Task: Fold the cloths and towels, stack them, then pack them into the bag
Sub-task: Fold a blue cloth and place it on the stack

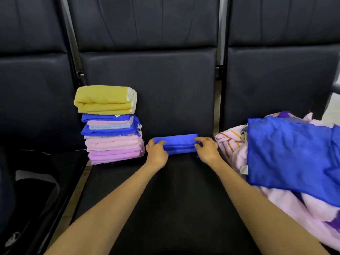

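Blue cloth (pixel 176 144) pinched by left grip (pixel 156 150), right grip (pixel 207 147), tag (pixel 243 170) illegible

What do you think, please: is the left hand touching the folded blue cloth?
Touching: the head view shows the left hand gripping the folded blue cloth.

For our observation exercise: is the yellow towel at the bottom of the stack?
No, the yellow towel lies on the very top of the stack.

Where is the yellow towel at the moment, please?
In the head view, the yellow towel tops the folded stack on the seat, left of the left hand.
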The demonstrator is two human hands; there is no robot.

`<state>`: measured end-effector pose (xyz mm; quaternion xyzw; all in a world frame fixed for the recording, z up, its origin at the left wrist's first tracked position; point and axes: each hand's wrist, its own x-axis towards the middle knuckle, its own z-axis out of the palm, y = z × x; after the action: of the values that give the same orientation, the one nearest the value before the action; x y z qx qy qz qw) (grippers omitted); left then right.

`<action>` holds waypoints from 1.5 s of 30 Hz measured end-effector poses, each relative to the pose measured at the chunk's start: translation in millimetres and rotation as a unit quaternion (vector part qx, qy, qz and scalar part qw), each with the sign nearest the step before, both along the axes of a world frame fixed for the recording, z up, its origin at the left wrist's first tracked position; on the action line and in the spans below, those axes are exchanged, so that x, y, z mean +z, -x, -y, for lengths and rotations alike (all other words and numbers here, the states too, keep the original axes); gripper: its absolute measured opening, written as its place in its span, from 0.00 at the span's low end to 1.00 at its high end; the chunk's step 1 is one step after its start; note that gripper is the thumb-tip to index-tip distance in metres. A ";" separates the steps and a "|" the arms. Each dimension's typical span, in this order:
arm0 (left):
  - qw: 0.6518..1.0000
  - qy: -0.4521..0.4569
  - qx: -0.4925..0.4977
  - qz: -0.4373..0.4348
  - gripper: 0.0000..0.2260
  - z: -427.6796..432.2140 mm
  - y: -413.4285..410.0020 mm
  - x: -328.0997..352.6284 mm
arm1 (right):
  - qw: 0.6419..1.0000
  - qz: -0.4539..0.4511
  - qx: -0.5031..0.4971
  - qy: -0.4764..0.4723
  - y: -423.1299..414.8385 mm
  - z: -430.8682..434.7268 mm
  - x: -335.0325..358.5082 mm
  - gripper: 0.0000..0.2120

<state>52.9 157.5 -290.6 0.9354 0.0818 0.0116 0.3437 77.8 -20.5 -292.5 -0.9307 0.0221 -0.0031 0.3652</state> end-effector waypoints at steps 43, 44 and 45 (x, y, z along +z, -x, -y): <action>0.914 0.316 -0.055 0.246 0.08 104.9 113.2 100.5 | 0.979 0.185 -0.024 0.087 170.6 157.4 71.5 0.02; 0.915 0.311 -0.053 0.253 0.08 88.5 117.6 108.8 | 0.976 0.202 -0.040 0.067 174.1 154.4 77.7 0.02; 0.916 0.304 -0.051 0.255 0.08 70.5 125.1 119.5 | 0.975 0.214 -0.041 0.035 177.3 149.5 86.1 0.02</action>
<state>-72.2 87.0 -171.1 0.7538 -0.0567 0.2072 0.6210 -99.6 -170.0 -206.4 -0.9188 -0.0185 -0.2183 0.3284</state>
